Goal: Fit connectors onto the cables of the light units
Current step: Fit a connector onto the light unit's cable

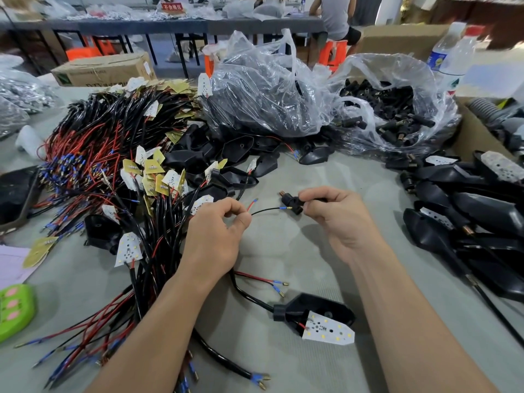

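My left hand (pixel 218 231) pinches a thin black wire (pixel 265 210) and a red wire (pixel 251 205), both with blue sleeves and brass tips. My right hand (pixel 337 214) grips a black connector (pixel 295 204) with a brass end. The black wire's tip touches the connector's opening. A black light unit (pixel 317 310) with a white LED board (pixel 329 329) lies on the table below my hands, its cable ending in two loose tipped wires (pixel 276 286).
A big heap of wired LED boards (pixel 119 165) fills the left. Clear bags hold black housings (pixel 266 89) and connectors (pixel 394 109) at the back. Finished units (pixel 476 211) pile on the right. A green object (pixel 14 310) sits at the left edge, water bottles (pixel 450 52) far right.
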Available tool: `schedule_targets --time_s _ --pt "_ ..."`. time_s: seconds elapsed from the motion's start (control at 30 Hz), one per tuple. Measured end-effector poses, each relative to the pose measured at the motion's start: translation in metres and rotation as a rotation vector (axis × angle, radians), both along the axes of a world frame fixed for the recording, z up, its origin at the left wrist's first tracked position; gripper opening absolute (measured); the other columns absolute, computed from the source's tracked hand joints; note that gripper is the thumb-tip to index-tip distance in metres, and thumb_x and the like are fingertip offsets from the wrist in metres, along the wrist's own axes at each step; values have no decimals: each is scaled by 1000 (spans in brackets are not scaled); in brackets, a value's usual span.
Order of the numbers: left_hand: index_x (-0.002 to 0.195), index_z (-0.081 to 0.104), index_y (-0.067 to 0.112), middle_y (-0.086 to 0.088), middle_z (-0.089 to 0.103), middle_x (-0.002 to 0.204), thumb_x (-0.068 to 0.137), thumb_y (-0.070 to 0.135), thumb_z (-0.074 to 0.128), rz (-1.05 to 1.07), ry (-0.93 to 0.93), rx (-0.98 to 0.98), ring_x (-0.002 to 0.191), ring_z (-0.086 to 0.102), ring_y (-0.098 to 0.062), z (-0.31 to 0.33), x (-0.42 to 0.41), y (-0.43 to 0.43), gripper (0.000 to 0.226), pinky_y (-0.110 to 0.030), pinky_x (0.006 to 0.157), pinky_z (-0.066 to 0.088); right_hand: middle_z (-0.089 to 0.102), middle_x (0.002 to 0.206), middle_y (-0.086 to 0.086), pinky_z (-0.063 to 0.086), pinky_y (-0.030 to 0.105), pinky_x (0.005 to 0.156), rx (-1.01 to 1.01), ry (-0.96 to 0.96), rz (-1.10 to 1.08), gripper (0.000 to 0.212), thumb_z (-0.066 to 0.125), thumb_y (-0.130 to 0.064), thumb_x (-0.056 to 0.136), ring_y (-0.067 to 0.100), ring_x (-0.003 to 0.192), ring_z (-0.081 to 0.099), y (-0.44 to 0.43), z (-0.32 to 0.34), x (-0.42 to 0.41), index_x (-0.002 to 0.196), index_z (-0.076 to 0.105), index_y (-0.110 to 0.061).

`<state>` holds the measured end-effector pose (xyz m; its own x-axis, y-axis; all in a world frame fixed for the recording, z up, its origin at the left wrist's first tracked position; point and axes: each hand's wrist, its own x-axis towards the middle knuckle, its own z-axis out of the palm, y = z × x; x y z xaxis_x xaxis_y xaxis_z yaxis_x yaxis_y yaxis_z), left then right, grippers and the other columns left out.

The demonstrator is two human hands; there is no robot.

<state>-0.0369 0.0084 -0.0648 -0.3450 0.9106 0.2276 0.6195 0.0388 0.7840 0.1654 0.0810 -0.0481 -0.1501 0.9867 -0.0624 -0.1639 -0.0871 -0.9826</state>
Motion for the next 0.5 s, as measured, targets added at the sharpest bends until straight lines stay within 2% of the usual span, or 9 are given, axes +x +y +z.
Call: schedule_targets --time_s 0.13,0.27,0.37,0.43,0.5 --pt "82 65 39 10 63 92 94 33 69 6 3 4 79 57 -15 1 1 -1 14 -33 71 42 73 77 0 46 29 82 33 -48 -24 44 60 22 79 19 85 62 1 -1 3 60 72 -16" --pt "81 65 39 10 63 90 94 33 69 4 15 -2 78 59 -17 2 2 -1 15 -33 72 43 74 80 -3 49 17 73 80 -95 55 48 59 24 76 10 80 66 -2 -2 -1 54 71 -17" --pt "80 64 39 11 61 90 94 33 70 18 27 -2 79 58 -15 4 3 -3 16 -32 72 41 75 79 -4 50 16 71 76 -87 76 49 59 24 76 8 80 67 -2 0 0 54 71 -18" --pt "79 65 38 16 58 85 93 30 71 23 51 10 83 56 -8 5 5 -4 17 -29 72 40 74 79 -2 49 19 71 72 -73 76 48 59 23 77 13 79 65 -3 1 0 55 71 -17" --pt "80 66 36 19 55 83 92 29 72 28 79 22 89 53 0 7 6 -5 16 -19 73 37 72 78 2 45 23 69 55 -48 69 47 60 22 78 18 76 58 -3 2 0 55 72 -18"
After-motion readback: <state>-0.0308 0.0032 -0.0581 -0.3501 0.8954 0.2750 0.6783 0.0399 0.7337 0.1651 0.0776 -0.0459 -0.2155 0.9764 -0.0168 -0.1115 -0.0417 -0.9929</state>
